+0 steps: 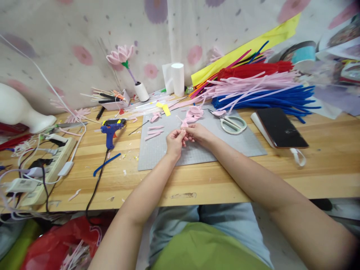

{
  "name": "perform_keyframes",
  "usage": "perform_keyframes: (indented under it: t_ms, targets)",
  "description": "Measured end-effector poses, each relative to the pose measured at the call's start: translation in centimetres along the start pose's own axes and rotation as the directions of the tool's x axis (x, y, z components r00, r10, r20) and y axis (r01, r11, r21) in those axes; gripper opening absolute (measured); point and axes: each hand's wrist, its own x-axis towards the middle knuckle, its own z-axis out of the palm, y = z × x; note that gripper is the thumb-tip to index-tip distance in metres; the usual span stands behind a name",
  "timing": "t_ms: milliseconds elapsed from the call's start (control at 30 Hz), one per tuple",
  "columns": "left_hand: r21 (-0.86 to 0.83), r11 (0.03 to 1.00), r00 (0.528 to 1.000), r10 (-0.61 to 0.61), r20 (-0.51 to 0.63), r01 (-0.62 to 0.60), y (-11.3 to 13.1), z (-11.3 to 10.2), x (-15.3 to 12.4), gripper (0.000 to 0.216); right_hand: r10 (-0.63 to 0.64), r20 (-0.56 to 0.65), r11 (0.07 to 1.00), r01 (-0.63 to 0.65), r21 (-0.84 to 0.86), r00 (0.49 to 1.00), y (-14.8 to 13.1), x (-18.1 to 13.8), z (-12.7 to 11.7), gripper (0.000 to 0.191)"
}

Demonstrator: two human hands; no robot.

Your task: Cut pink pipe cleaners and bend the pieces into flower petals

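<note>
Above the grey cutting mat [165,157], my left hand [174,142] and my right hand [198,134] meet with fingertips pinched together. Between them is a pink pipe cleaner piece [184,123], its lower part hidden by the fingers. Just beyond lie bent pink pipe cleaner loops [194,113]; whether they join the held piece I cannot tell. Several short pink pipe cleaner strips [154,132] rest left of my left hand, with a small pink bundle [155,117] behind them. Scissors [234,125] with pale handles lie to the right on the mat.
A blue glue gun [110,131] stands left, its cord running off the front edge. Further left is a power strip [56,168] with tangled cables. Bundled blue pipe cleaners [264,100] and a phone [282,127] occupy the right. A pink flower [120,56] stands in a white holder [142,92] behind.
</note>
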Motion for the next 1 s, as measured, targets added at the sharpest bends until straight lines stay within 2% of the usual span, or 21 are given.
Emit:
perform_keyframes:
  t_ms: [167,333,533,667,733,800,867,1000]
  targets:
    - [0.023,0.999,0.999,0.043,0.031,-0.043,-0.2,0.0,0.3,0.03,-0.001,-0.022,1.0,0.001,0.017,1.0,0.1,0.1,0.1,0.033]
    - [0.094,0.995,0.995,-0.044,0.09,0.036,0.2,-0.7,0.7,0.03,-0.04,-0.075,0.996,0.046,0.079,0.996,-0.1,-0.5,-0.1,0.038]
    - [0.154,0.981,0.987,-0.132,0.088,0.117,0.9,-1.9,0.5,0.022,-0.009,-0.226,0.996,0.028,0.081,0.974,-0.7,-0.7,-1.5,0.045]
    - [0.193,0.977,0.994,-0.101,0.052,0.09,1.6,-0.7,2.3,0.02,-0.055,-0.321,0.99,0.094,0.108,0.946,-0.5,-0.3,-2.2,0.048]
    - [0.257,0.962,0.991,-0.116,0.067,0.095,2.0,0.3,3.5,0.022,-0.066,-0.33,0.986,0.112,0.122,0.942,-0.5,-0.2,-2.4,0.047]
    - [0.359,0.915,0.964,-0.24,0.115,0.185,2.3,1.1,4.4,0.028,-0.059,-0.315,0.985,0.106,0.133,0.947,-0.5,-0.3,-2.6,0.046]
    - [0.469,0.847,0.916,-0.364,0.171,0.249,2.5,1.2,4.6,0.03,-0.053,-0.308,0.987,0.097,0.131,0.95,-0.6,-0.4,-2.6,0.045]
    - [0.626,0.741,0.828,-0.494,0.265,0.241,3.8,-0.9,4.7,0.022,-0.048,-0.321,0.988,0.091,0.123,0.946,-0.6,-0.5,-2.6,0.042]
